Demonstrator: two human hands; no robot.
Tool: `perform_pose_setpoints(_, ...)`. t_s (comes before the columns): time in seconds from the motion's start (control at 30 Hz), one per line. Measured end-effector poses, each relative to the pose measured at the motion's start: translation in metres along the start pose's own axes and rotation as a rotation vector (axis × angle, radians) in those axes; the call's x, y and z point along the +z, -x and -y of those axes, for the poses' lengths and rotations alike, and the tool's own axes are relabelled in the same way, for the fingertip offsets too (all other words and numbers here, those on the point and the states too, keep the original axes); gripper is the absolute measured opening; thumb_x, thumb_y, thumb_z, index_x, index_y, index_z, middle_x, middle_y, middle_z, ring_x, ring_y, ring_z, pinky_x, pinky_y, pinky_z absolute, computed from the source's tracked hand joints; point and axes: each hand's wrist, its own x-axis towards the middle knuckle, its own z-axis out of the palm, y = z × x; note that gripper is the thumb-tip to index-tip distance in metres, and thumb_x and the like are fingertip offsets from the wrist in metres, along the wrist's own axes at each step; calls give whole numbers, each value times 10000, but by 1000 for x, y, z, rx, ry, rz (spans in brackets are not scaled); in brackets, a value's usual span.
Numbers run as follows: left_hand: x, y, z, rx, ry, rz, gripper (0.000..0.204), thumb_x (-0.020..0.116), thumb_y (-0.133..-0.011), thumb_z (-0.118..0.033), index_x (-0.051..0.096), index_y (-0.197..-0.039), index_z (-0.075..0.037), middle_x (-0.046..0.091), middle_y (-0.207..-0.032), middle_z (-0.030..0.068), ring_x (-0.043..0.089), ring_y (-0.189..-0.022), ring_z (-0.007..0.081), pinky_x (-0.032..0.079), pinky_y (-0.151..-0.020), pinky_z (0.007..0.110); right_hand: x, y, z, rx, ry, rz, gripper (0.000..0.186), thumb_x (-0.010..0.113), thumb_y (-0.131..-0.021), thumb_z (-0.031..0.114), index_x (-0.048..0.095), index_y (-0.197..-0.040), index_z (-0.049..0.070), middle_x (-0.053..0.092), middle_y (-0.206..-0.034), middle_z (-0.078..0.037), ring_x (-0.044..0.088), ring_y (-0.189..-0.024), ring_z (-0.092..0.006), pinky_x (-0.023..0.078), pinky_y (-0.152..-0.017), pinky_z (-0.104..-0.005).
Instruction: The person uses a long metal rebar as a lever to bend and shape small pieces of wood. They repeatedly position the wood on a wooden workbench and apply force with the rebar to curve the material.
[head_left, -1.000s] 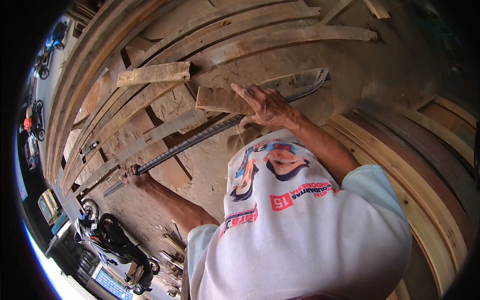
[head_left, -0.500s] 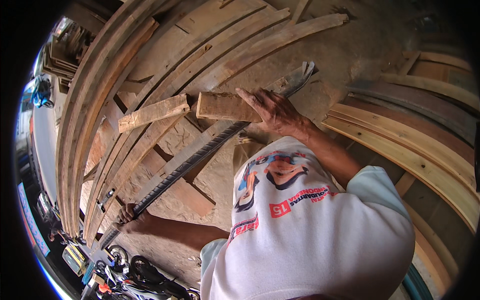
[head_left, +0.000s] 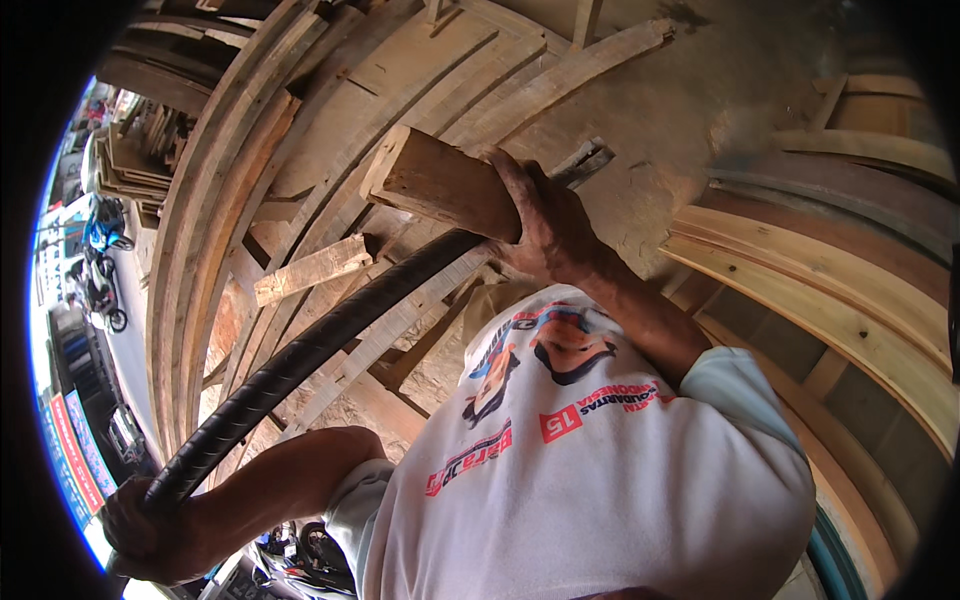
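Note:
A long dark bar with spiral ridges [head_left: 310,355] runs diagonally from lower left to upper centre. My left hand [head_left: 150,530] is closed round its lower end, at the left rim of the view. My right hand [head_left: 545,225] grips a rough rectangular wooden block [head_left: 425,175] lying across the bar, which passes under the block and hand; whether my fingers also touch the bar is hidden. A short loose offcut [head_left: 310,270] lies on long planks left of the block. My white printed shirt fills the lower middle.
Long curved boards [head_left: 230,200] lie across the dusty floor [head_left: 700,100] at left and top. More planks [head_left: 820,280] are stacked at right, stacked dark wood [head_left: 150,140] at upper left. A street with parked motorbikes [head_left: 108,295] shows along the left rim.
My left hand has swung down and outward to the lower left with the bar, which now slopes more steeply. The held block has risen and tilted toward the upper left.

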Motion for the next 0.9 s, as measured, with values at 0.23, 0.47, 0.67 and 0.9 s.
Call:
perform_pose_setpoints(0.23, 10, 20, 10, -32, 530, 74, 342, 586, -855, -154, 369, -591, -169, 394, -549, -24, 399, -462, 111, 387, -523, 270, -1, 10, -8, 26, 168, 5, 1162, 944, -628, 299, 293, -1549, 22, 588, -1254, -248, 628, -1065, -446, 556, -876, -491)
perform_pose_setpoints(0.47, -141, 147, 65, -224, 561, -199, 424, 559, -991, -220, 362, -618, -173, 365, -547, -19, 385, -468, 101, 382, -514, 258, 54, 38, -16, 12, 133, -7, 1087, 903, -656, 149, 285, -1539, 11, 584, -1175, -257, 627, -1030, -442, 552, -835, -496)
perform_pose_setpoints(0.67, -117, 133, 48, -206, 535, -180, 431, 534, -1040, -222, 391, -638, -159, 341, -508, -38, 360, -425, 80, 384, -438, 234, 50, 40, 4, 137, 180, 59, 1065, 910, -694, 223, 284, -1531, 18, 528, -1392, -284, 584, -1212, -465, 520, -990, -489)
perform_pose_setpoints(0.9, -74, 132, 30, -118, 610, -175, 369, 573, -1011, -185, 439, -670, -148, 407, -554, -46, 378, -418, 67, 374, -432, 222, 30, 41, 6, 91, 228, 41, 1134, 923, -700, 247, 218, -1565, 40, 482, -1443, -281, 527, -1293, -470, 484, -1050, -494)
